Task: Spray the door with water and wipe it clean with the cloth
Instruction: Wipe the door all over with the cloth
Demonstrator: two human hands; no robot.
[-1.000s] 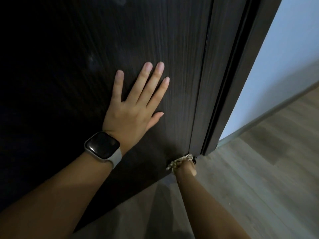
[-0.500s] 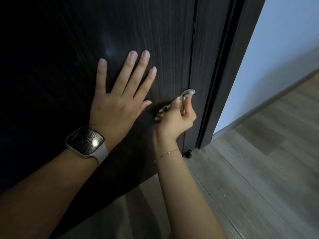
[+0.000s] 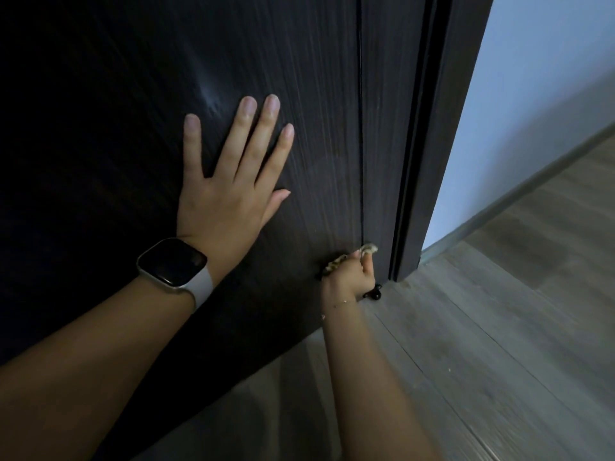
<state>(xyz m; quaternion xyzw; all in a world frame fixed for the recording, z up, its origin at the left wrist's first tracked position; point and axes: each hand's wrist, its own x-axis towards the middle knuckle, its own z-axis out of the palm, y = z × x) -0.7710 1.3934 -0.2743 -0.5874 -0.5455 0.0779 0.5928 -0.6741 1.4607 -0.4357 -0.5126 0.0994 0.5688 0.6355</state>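
Left forearm: reaches in from the lower left edge of the view, nearest the camera, rising toward the door.
Watch [image 3: 173, 263]: sits on the left wrist, dark square face up, pale strap around the wrist.
Left hand [image 3: 229, 191]: lies flat against the door, palm on the wood, fingers straight and spread apart, thumb out to the right; it holds nothing.
Right forearm: comes up from the bottom edge, right of the left arm, toward the foot of the door.
Bracelet [image 3: 344, 302]: thin chain at the right wrist, blurred.
Right hand [image 3: 347, 276]: low on the door near its bottom right corner, fingers curled round the cloth and pressing it to the wood.
Cloth [image 3: 367, 249]: small, mottled tan and dark, bunched in the right hand; bits show above the fingers and at the hand's left side, touching the door close to the edge seam.
Door [image 3: 299, 78]: dark wood grain, fills the upper left; a faint pale smear shows above the left hand's fingertips.
Door frame [image 3: 442, 128]: dark, just right of the door.
Door stopper [image 3: 374, 294]: small black piece on the floor beside the right hand.
Floor [image 3: 499, 344]: grey wood planks, to the right.
Wall [image 3: 539, 78]: pale blue, farthest right, with a grey skirting board.
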